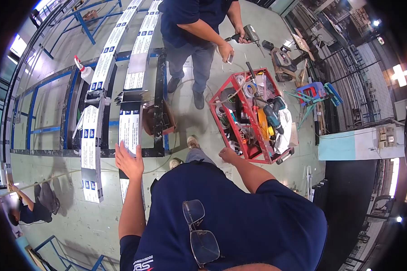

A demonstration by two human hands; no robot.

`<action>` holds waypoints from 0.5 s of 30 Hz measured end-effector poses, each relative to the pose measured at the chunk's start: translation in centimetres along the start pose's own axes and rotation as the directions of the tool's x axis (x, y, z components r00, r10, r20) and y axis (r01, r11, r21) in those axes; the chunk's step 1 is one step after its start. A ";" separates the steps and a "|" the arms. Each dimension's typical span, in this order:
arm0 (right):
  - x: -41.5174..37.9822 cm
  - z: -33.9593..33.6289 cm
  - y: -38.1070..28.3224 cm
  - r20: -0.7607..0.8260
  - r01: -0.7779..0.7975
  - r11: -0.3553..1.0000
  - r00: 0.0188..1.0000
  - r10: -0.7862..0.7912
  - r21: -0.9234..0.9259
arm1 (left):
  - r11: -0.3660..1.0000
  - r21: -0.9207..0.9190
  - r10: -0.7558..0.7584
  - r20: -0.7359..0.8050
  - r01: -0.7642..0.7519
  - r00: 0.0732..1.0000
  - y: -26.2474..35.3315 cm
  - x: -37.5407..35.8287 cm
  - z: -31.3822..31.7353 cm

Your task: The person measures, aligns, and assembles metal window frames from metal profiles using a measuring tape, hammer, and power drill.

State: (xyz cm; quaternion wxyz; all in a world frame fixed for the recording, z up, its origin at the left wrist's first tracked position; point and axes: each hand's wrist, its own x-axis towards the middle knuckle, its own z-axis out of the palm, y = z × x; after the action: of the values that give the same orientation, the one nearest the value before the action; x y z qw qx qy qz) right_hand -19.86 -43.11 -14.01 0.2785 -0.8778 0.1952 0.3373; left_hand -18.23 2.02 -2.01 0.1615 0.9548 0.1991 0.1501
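My left hand point(129, 161) lies with its fingers spread on a long profile point(130, 124) wrapped in white printed film. A second wrapped profile point(91, 131) runs beside it to the left. Both rest across a dark and blue metal frame point(159, 104). Over the floor, my right hand point(228, 155) is closed near the lower left corner of a red tool cart point(211, 105); what its fingers hold, if anything, is too small to make out.
A co-worker point(192, 45) stands across from me with a power drill point(251, 34). Tools fill the cart, among them a teal drill point(272, 115). A spray bottle point(83, 71) is on the frame. Another person point(29, 210) is at the far left.
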 end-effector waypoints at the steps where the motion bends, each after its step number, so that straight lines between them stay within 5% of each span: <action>1: 0.4 0.0 0.2 0.006 -0.007 1.000 1.000 0.007 0.004 | 1.000 -0.002 -0.002 0.004 0.002 1.000 -0.1 0.0 0.0; 9: 1.0 -0.2 1.1 -0.009 -0.036 0.996 0.999 0.037 0.076 | 1.000 -0.005 0.018 -0.014 -0.018 1.000 -0.2 0.1 0.2; 12: 1.2 -0.5 1.4 0.029 0.063 0.998 0.998 -0.063 0.011 | 0.995 -0.057 0.078 -0.053 -0.081 0.996 -0.9 0.2 0.7; 15: 1.8 -0.5 1.6 0.122 -0.040 0.987 0.992 0.022 0.153 | 1.000 -0.012 0.027 -0.045 -0.027 0.999 0.1 0.1 -0.2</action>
State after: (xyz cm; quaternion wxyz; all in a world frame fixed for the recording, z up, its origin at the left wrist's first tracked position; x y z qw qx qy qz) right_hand -19.26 -44.90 -15.54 0.3520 -0.8284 0.2175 0.3775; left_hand -18.19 2.05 -1.75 0.1610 0.9528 0.1889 0.1750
